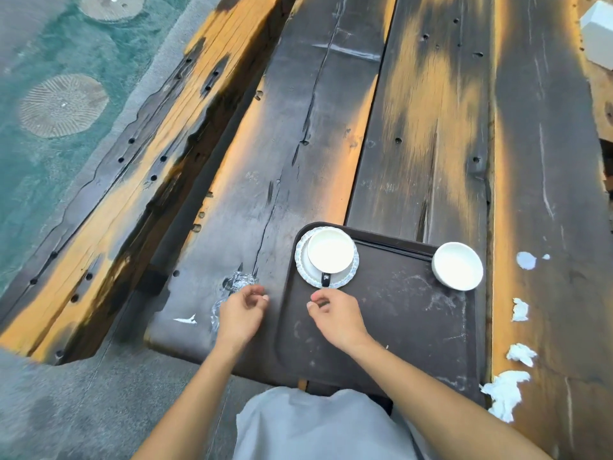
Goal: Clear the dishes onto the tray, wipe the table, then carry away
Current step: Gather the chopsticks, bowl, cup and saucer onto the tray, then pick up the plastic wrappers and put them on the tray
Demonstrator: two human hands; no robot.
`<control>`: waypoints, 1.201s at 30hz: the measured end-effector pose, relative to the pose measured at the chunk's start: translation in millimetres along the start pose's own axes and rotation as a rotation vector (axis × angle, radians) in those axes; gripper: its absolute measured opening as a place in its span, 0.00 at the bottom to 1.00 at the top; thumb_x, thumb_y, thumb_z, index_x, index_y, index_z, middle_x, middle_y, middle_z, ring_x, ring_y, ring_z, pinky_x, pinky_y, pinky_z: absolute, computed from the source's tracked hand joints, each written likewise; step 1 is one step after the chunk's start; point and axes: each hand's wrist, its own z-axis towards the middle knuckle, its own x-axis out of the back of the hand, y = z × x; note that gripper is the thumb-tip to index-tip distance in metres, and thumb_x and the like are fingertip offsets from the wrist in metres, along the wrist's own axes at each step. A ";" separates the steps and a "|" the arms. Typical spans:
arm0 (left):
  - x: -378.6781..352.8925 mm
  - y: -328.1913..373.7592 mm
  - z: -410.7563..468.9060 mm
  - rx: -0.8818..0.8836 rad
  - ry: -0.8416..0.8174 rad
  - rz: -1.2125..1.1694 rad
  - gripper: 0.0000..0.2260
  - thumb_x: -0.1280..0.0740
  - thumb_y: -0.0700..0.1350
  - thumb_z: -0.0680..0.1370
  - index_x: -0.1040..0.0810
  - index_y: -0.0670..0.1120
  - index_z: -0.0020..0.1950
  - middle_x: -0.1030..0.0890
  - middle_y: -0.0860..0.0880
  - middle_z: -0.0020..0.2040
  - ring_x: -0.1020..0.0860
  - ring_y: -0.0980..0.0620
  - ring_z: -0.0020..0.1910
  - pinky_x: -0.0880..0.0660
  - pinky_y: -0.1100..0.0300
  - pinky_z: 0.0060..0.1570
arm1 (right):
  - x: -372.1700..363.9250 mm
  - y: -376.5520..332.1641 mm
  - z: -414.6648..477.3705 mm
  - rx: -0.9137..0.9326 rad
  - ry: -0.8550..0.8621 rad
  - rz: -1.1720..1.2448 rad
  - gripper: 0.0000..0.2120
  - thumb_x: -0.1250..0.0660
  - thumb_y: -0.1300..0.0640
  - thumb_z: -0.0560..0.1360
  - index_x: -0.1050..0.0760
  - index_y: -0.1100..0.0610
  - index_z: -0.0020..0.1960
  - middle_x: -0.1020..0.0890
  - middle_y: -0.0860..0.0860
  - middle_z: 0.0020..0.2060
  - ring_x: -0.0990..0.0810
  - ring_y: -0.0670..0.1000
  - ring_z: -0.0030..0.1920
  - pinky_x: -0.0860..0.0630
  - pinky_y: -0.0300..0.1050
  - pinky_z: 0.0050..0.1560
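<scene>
A dark brown tray [381, 327] lies on the weathered wooden table [431, 127] near its front edge. In the tray's far left corner a white cup [330, 250] with a dark handle stands on a patterned saucer [303, 270]. A small white bowl [457, 265] sits at the tray's far right corner. My right hand [338, 315] hovers over the tray just below the cup, fingers loosely curled, holding nothing. My left hand [240, 312] hovers left of the tray, empty, right beside a crumpled clear plastic wrapper [237, 282] on the table.
Torn white tissue pieces [504, 391] and a white spot [525, 260] lie on the table right of the tray. A white box [597, 34] sits at the far right. A wooden bench [139, 180] runs along the left, with green floor beyond.
</scene>
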 end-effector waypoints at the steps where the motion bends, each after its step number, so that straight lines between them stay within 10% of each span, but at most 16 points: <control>1: 13.8 -8.7 -1.3 -0.047 0.046 0.087 0.08 0.28 0.42 0.74 0.17 0.47 0.53 0.18 0.55 0.37 0.20 0.57 0.36 0.22 0.56 0.49 | -5.3 -8.7 0.6 0.049 -0.032 -0.040 0.10 0.31 0.52 0.75 0.19 0.54 0.54 0.15 0.48 0.47 0.17 0.46 0.44 0.23 0.43 0.55; 11: 58.8 -66.7 17.8 -0.102 0.004 0.341 0.46 0.21 0.53 0.67 0.42 0.51 0.79 0.34 0.43 0.70 0.31 0.42 0.67 0.32 0.49 0.67 | -75.9 -79.1 44.7 0.314 -0.154 -0.390 0.29 0.34 0.56 0.76 0.36 0.57 0.76 0.25 0.59 0.68 0.28 0.60 0.68 0.35 0.48 0.69; 19: 50.3 -85.5 19.6 0.005 0.056 0.121 0.35 0.18 0.53 0.62 0.25 0.49 0.67 0.21 0.48 0.56 0.24 0.52 0.50 0.32 0.65 0.49 | -120.5 -84.1 79.9 0.288 -0.097 -0.545 0.26 0.35 0.54 0.78 0.37 0.57 0.74 0.28 0.59 0.65 0.30 0.62 0.65 0.31 0.54 0.65; 24: 51.6 -91.2 11.0 -0.001 0.087 0.028 0.23 0.18 0.50 0.63 0.24 0.55 0.53 0.22 0.52 0.50 0.24 0.51 0.41 0.23 0.51 0.51 | -128.2 -70.3 81.2 0.320 -0.004 -0.614 0.14 0.35 0.59 0.77 0.27 0.60 0.62 0.26 0.58 0.59 0.28 0.60 0.61 0.29 0.52 0.60; 36: 23.9 -39.9 -25.0 -0.090 -0.022 -0.020 0.27 0.17 0.47 0.62 0.23 0.53 0.57 0.21 0.54 0.57 0.22 0.56 0.41 0.28 0.69 0.42 | -60.7 2.6 22.6 0.121 0.153 -0.068 0.03 0.30 0.52 0.73 0.20 0.50 0.44 0.17 0.47 0.32 0.18 0.51 0.38 0.21 0.45 0.47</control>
